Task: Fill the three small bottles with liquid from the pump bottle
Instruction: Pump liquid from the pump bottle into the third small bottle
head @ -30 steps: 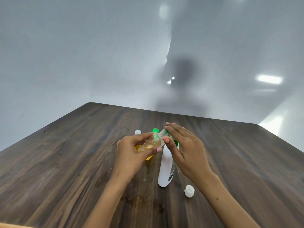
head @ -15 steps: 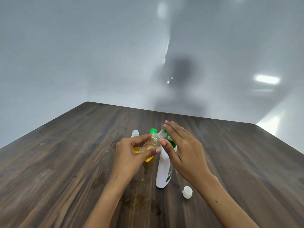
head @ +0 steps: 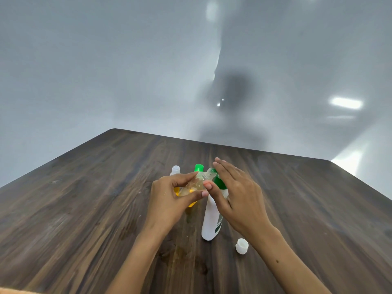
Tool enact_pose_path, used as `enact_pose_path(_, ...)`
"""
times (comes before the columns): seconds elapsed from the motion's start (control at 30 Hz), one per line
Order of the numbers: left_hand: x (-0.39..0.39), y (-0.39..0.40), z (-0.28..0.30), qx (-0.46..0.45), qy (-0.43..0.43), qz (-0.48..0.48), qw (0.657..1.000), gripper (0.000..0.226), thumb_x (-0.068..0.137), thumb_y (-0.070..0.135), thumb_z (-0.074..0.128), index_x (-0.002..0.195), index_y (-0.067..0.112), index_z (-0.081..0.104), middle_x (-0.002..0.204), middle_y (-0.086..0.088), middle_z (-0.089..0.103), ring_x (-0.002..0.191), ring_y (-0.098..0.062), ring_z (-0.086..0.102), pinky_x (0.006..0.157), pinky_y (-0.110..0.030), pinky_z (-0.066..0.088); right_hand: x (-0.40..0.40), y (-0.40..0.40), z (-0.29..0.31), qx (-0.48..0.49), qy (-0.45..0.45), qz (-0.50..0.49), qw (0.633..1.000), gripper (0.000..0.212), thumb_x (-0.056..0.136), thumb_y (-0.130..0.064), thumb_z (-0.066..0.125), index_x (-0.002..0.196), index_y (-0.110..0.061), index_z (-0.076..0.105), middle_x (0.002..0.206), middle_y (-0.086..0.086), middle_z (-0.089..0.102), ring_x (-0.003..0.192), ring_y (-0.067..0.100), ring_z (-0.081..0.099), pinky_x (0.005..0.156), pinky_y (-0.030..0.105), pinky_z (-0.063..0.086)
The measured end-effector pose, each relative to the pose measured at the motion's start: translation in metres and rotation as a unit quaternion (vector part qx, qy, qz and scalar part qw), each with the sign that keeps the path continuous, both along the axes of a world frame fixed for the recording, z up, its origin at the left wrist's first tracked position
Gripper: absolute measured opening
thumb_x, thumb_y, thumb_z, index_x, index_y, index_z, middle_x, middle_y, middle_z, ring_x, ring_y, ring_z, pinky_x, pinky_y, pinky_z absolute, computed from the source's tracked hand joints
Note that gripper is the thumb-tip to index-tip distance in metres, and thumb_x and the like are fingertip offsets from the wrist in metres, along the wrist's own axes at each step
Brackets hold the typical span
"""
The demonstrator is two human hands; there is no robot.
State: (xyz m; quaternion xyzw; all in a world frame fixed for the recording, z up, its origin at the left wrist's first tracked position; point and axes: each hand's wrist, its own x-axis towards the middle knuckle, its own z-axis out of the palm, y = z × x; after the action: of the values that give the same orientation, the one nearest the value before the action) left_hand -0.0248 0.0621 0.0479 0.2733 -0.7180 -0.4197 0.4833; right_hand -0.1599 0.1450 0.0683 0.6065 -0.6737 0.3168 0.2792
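Your left hand [head: 169, 198]: fingers and thumb curled, pinching. Your right hand [head: 237, 194]: fingers extended, palm down.

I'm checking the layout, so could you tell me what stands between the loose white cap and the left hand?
In the head view, the white pump bottle stands between the loose white cap and the left hand.

Matt wood-grain table [head: 84, 209]; white plastic pump bottle [head: 210, 223].

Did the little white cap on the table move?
No. The cap lies just where it did against the standing pump bottle: right of its base and a little nearer the camera.
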Motion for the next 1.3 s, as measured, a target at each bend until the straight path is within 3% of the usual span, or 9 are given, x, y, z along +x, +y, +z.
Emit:
enact_pose_path(0.1,0.0,0.002,-0.002,0.005,0.008,-0.005,1.0,0.045,0.067,0.029,0.083,0.111,0.024,0.072,0.101,0.017,0.072,0.092,0.011,0.064,0.079,-0.011,0.052,0.0,0.001,0.002,-0.002,-0.003,0.005,1.0,0.075,0.094,-0.064,0.019,0.119,-0.009,0.064,0.127,0.004,0.061,0.116,0.02,0.057,0.092,0.035,0.048)
enact_pose_path(0.23,0.001,0.0,0.001,0.007,0.03,-0.01,0.999,0.041,0.069,0.023,0.083,0.109,0.024,0.073,0.101,0.014,0.073,0.094,0.008,0.066,0.082,-0.016,0.053,0.004,-0.002,0.01,0.009,0.013,-0.002,1.0,0.075,0.093,-0.063,0.02,0.12,-0.009,0.064,0.129,0.005,0.059,0.121,0.02,0.053,0.1,0.034,0.037)
enact_pose_path(0.33,0.003,-0.001,-0.001,-0.002,0.021,-0.005,1.0,0.041,0.068,0.022,0.083,0.108,0.025,0.073,0.096,0.02,0.072,0.092,0.012,0.064,0.077,-0.009,0.05,0.006,-0.004,0.004,0.006,0.019,-0.014,1.0,0.074,0.094,-0.063,0.019,0.116,-0.01,0.066,0.125,0.004,0.062,0.117,0.02,0.057,0.095,0.033,0.042)
enact_pose_path(0.43,0.002,0.002,-0.004,0.008,0.02,-0.003,1.0,0.041,0.069,0.025,0.082,0.109,0.026,0.073,0.098,0.018,0.073,0.091,0.01,0.065,0.081,-0.018,0.054,0.004,-0.003,0.002,0.006,0.006,-0.005,1.0,0.076,0.094,-0.064,0.018,0.116,-0.011,0.066,0.125,0.003,0.062,0.117,0.019,0.056,0.093,0.033,0.045)
enact_pose_path(0.57,0.001,0.003,-0.001,0.009,0.037,-0.006,0.999,0.038,0.071,0.022,0.081,0.108,0.027,0.073,0.1,0.018,0.073,0.094,0.01,0.065,0.083,-0.018,0.054,0.004,-0.001,0.01,0.014,0.018,-0.003,1.0,0.076,0.092,-0.065,0.019,0.12,-0.01,0.064,0.131,0.004,0.058,0.122,0.018,0.052,0.1,0.031,0.034)
enact_pose_path(0.7,-0.001,0.003,-0.004,0.006,0.027,-0.003,1.0,0.04,0.07,0.024,0.082,0.108,0.027,0.073,0.1,0.017,0.073,0.093,0.009,0.065,0.08,-0.012,0.052,0.004,-0.001,0.005,0.007,0.002,-0.004,1.0,0.074,0.093,-0.064,0.02,0.116,-0.01,0.066,0.126,0.002,0.061,0.119,0.018,0.055,0.095,0.035,0.046)
enact_pose_path(0.93,-0.003,0.005,-0.003,0.019,0.04,-0.007,0.999,0.041,0.069,0.025,0.082,0.109,0.021,0.074,0.1,0.011,0.075,0.094,0.003,0.067,0.088,-0.031,0.056,0.001,0.002,0.011,0.002,0.007,0.001,1.0,0.073,0.092,-0.064,0.022,0.117,-0.011,0.066,0.127,0.001,0.06,0.119,0.017,0.055,0.095,0.031,0.043)
enact_pose_path(1.1,-0.003,0.005,-0.005,0.023,0.032,-0.009,0.999,0.047,0.066,0.033,0.081,0.11,0.022,0.074,0.102,0.011,0.074,0.094,0.003,0.067,0.088,-0.035,0.057,0.004,0.001,0.004,0.002,-0.005,-0.007,1.0,0.074,0.093,-0.065,0.02,0.116,-0.012,0.066,0.125,0.001,0.062,0.117,0.017,0.057,0.091,0.031,0.046)
enact_pose_path(1.3,-0.003,0.008,-0.003,0.022,0.031,-0.011,0.999,0.042,0.068,0.026,0.082,0.109,0.02,0.074,0.099,0.012,0.075,0.093,0.002,0.068,0.088,-0.034,0.057,0.003,0.003,0.009,0.002,-0.005,-0.006,1.0,0.075,0.091,-0.067,0.021,0.117,-0.013,0.066,0.127,0.0,0.061,0.118,0.016,0.055,0.094,0.029,0.041)
